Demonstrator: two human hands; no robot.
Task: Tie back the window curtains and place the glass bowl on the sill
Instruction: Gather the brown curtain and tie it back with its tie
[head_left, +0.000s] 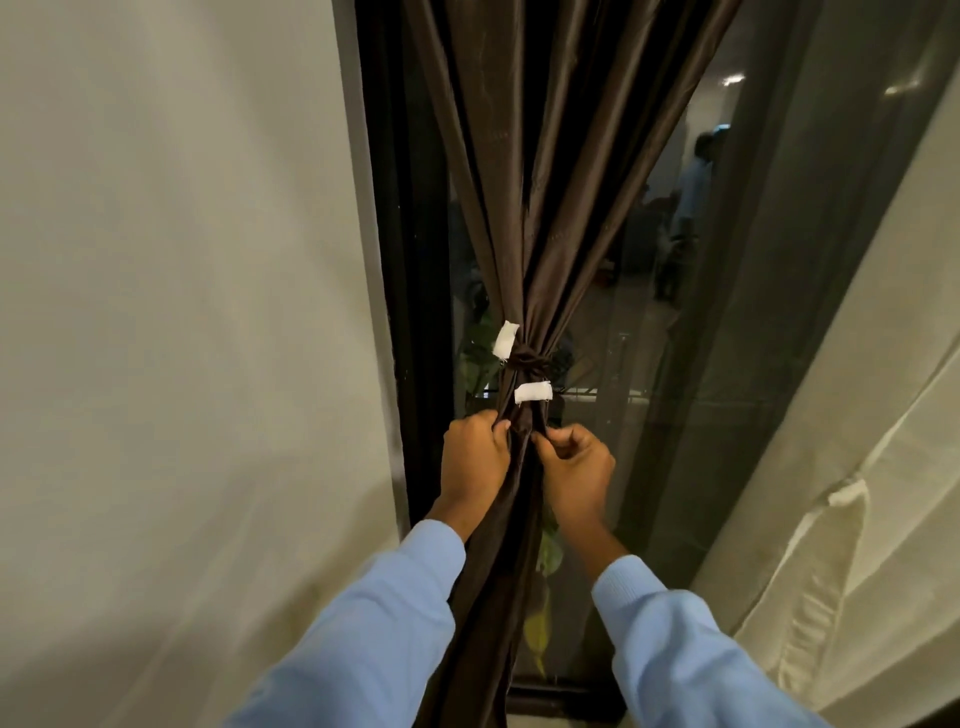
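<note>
**Brown curtain gathered and knotted; both hands gripping fabric below the tie**

Brown curtain (545, 182) hangs in front of a dark window pane (623, 467), drawn in from wide folds at the top to a tight bunch at mid-height. A dark tie band (529, 362) wraps that bunch, knotted. Two white tabs (533, 392) show at the band: one tilted at its upper left, one lying flat just beneath the knot.

Left hand (475, 457) sits on the left side of the bunched fabric just under the lower tab, fingers curled shut on the curtain. Right hand (574, 465) sits opposite, thumb and fingers pinched on a fold of the same fabric. Hands close together, cloth between them. Both wrists in light blue sleeves (374, 634).

Below the hands the curtain falls in a narrow column toward the dark bottom frame (561, 699). Pale sheer curtains on both flanks: left (182, 364), right (857, 493). Green and yellow leaves (540, 623) visible through the glass. Glass bowl not in view
</note>
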